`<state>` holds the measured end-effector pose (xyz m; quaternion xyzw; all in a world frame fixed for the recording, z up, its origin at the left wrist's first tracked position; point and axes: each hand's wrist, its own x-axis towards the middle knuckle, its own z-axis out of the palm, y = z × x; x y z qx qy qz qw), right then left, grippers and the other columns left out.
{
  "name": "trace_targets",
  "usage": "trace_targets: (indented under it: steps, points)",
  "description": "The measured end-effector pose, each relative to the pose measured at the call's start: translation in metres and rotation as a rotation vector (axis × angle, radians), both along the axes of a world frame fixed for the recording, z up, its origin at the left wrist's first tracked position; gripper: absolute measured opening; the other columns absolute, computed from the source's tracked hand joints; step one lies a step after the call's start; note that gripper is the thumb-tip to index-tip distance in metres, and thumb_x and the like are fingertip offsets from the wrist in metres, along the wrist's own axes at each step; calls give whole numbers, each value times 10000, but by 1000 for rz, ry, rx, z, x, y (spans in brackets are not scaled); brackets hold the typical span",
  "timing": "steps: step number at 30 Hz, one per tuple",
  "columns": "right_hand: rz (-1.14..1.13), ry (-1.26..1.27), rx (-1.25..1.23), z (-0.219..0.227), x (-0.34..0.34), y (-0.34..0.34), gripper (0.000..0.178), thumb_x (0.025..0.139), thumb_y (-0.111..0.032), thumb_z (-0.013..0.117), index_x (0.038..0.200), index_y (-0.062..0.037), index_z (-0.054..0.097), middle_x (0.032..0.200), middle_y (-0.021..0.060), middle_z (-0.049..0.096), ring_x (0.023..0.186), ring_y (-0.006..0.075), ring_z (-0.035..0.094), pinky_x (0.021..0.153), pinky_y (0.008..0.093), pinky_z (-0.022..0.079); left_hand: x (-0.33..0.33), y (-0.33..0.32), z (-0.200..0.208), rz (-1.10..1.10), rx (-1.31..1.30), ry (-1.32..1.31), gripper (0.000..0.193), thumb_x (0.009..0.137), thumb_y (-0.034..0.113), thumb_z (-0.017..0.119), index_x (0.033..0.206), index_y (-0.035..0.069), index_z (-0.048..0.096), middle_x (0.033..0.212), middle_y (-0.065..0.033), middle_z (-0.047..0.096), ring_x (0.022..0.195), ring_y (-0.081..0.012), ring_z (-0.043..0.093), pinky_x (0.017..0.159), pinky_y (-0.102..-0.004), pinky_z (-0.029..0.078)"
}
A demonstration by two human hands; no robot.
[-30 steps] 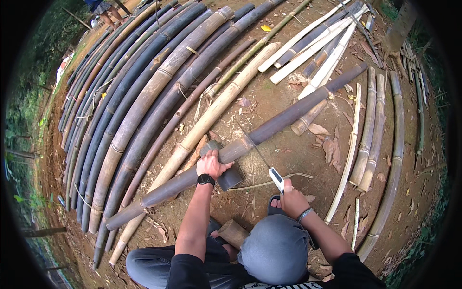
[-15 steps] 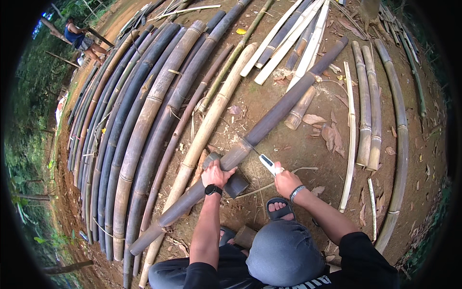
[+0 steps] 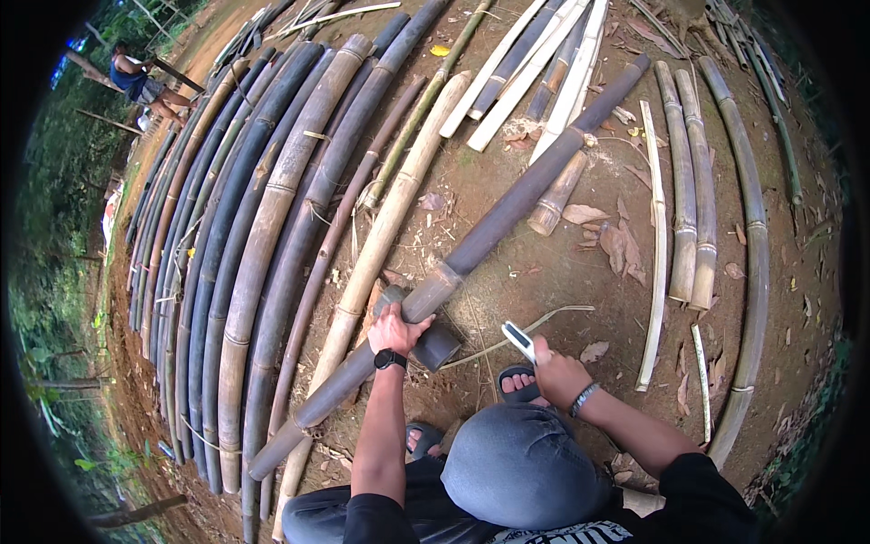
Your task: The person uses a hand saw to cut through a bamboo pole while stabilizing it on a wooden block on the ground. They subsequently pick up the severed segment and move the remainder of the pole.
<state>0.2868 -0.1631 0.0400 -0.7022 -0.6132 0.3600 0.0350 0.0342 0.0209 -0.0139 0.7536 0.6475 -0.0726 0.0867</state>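
Note:
A long dark bamboo pole [image 3: 507, 216] lies diagonally in front of me, over a pale bamboo pole and a short dark bamboo piece [image 3: 438, 346]. My left hand [image 3: 395, 328], a watch on its wrist, grips the dark pole from above, just below a lighter band at a node. To the right of the pole and apart from it, my right hand [image 3: 559, 374] is closed round the white handle of a saw [image 3: 519, 342]. Its blade cannot be made out now.
Many bamboo poles [image 3: 272, 208] lie side by side at the left. Split pale strips [image 3: 521, 86] fan out at the far side. More poles [image 3: 684, 190] lie at the right, among dry leaves. My sandalled feet [image 3: 519, 384] are close by. Another person [image 3: 140, 82] stands at the far left.
My right hand has drawn the saw away from the pole, toward me and to the right. The left hand keeps its hold on the pole. The whole view has shifted slightly.

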Motion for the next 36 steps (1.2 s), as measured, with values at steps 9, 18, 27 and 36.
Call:
trace_targets:
  steps: [9, 18, 27, 36]
  points:
    - [-66, 42, 47, -37, 2, -1, 438, 906, -177, 549, 1245, 27, 361, 811, 238, 680, 742, 442, 683, 628, 544, 551, 10, 9, 5, 3, -31, -8, 776, 673, 679, 741, 1142, 68, 645, 1107, -173, 688, 993, -342, 686, 853, -451, 555]
    - [-90, 147, -42, -92, -3, 30, 420, 939, -217, 537, 1273, -21, 373, 882, 237, 690, 717, 408, 696, 604, 554, 549, 18, 20, -5, -27, -47, 20, 803, 658, 704, 734, 1149, 75, 652, 1107, -155, 692, 998, -330, 684, 864, -444, 548]
    - [-91, 76, 120, -53, 9, 58, 391, 926, -120, 490, 1240, 91, 389, 738, 274, 655, 700, 464, 659, 605, 555, 532, 30, 15, -4, 0, -57, -12, 839, 648, 716, 732, 1208, 96, 649, 1115, -139, 691, 1022, -313, 675, 895, -433, 540]
    - [5, -14, 34, -72, 11, 80, 475, 891, -142, 557, 1276, 72, 380, 826, 258, 682, 764, 451, 682, 674, 535, 562, 31, 17, -13, -39, -3, -64, 796, 660, 725, 714, 1150, 100, 667, 1084, -138, 698, 984, -312, 687, 856, -430, 549]
